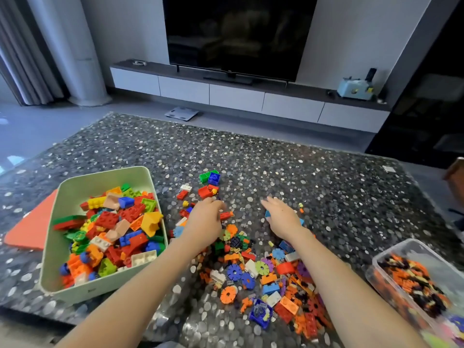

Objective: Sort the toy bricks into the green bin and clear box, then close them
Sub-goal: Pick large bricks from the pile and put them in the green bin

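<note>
Left hand [204,219] is curling its fingers down over a red brick [226,215]. The brick is lying long-axis left-to-right, poking out toward the right hand, and a real pinch cannot be told. Right hand [281,217] is hovering flat, fingers straight and apart, over a blue brick [267,214]. Green bin [75,189] is sitting just left of the left hand — the nearer drop. Clear box [376,262] is sitting well off right. Loose pile [263,275] is crowding between the forearms — orange lid [30,232] is lying beside the bin.
</note>
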